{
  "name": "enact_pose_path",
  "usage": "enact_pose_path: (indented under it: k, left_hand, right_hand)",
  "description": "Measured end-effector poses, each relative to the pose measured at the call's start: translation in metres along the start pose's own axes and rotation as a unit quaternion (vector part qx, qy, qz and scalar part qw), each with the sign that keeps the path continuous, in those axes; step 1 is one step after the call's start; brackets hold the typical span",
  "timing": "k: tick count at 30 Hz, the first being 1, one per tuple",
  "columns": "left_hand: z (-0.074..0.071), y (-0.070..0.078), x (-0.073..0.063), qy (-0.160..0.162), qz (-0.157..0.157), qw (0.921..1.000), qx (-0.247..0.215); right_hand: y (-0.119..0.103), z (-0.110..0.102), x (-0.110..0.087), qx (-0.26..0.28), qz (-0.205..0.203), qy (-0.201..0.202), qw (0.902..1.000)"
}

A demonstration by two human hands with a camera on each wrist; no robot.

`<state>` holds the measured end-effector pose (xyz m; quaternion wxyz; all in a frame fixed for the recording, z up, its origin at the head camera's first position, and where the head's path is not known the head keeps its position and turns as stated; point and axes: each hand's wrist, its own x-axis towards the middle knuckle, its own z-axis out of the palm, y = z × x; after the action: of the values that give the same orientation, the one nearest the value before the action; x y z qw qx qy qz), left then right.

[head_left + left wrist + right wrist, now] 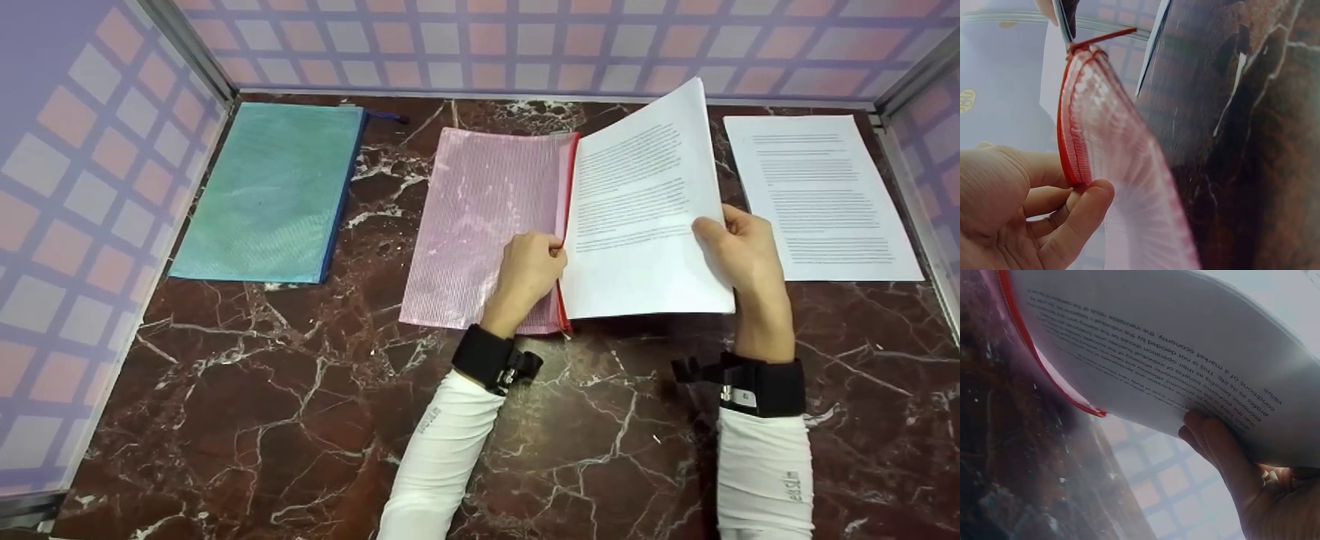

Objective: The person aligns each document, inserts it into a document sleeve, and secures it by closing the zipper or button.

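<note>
A pink mesh zipper pouch (487, 202) lies in the middle of the table, its red-zippered mouth facing right. My left hand (529, 262) pinches the red zipper edge (1066, 124) between thumb and fingers, holding the mouth apart. In my right hand (750, 247) is a sheaf of printed paper (637, 202), gripped by its right edge with the thumb on top. The sheaf tilts upward at the right, and its left edge is at the pouch's mouth. In the right wrist view, fingers press on the sheaf's printed underside (1157, 365).
A teal zipper pouch (270, 195) with blue trim lies flat at the left. Another printed stack of paper (821, 199) lies at the right, partly behind my right hand. Checkered panels (487, 45) border the dark red marbled table (300, 420) at the back and sides.
</note>
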<state>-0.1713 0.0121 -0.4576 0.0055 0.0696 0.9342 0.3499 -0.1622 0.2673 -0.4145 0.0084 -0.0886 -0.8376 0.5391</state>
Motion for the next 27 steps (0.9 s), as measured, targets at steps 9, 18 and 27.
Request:
enact_pose_path:
  k: [9, 18, 27]
  left_hand:
    - [0.001, 0.0, 0.001, 0.007, 0.013, 0.9998, 0.013]
    - [0.001, 0.001, 0.001, 0.003, 0.009, 0.9999, 0.009]
    - [0.001, 0.002, 0.001, -0.004, -0.01, 0.9999, -0.002]
  right_hand:
    - [0.008, 0.015, 0.007, 0.017, 0.011, -0.02, 0.9996]
    - [0.014, 0.032, 0.01, 0.027, 0.021, -0.028, 0.999]
    - [0.022, 0.043, 0.015, 0.043, 0.035, -0.065, 0.9964]
